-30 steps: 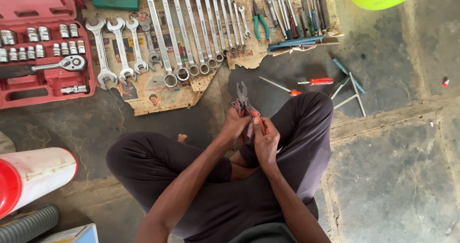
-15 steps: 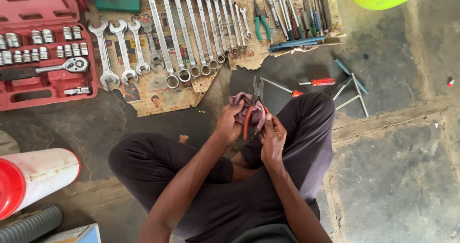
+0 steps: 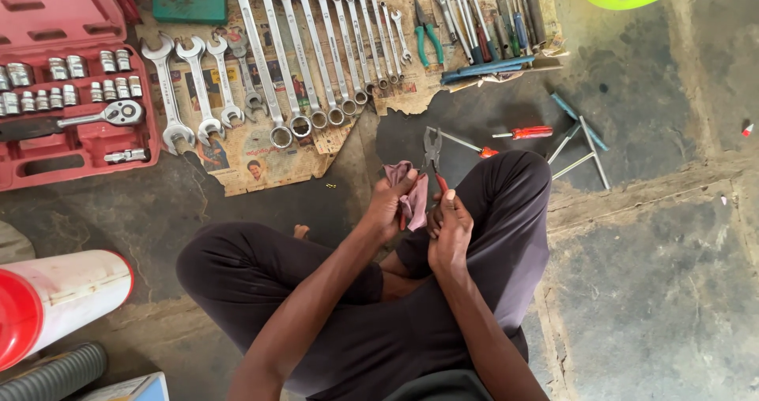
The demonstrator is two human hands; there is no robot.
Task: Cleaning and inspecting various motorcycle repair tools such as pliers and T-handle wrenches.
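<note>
Mid-frame, the seated person's left hand (image 3: 389, 205) pinches a pink rag (image 3: 413, 195) around pliers (image 3: 432, 154), which the right hand (image 3: 451, 228) grips closed by the handles. Wiping looks underway; next the rag needs drawing along the steel.

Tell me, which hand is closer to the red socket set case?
Left. The left hand, gripping a pink rag, lies on the side of the red socket set case; the right hand sits farther away.
</note>
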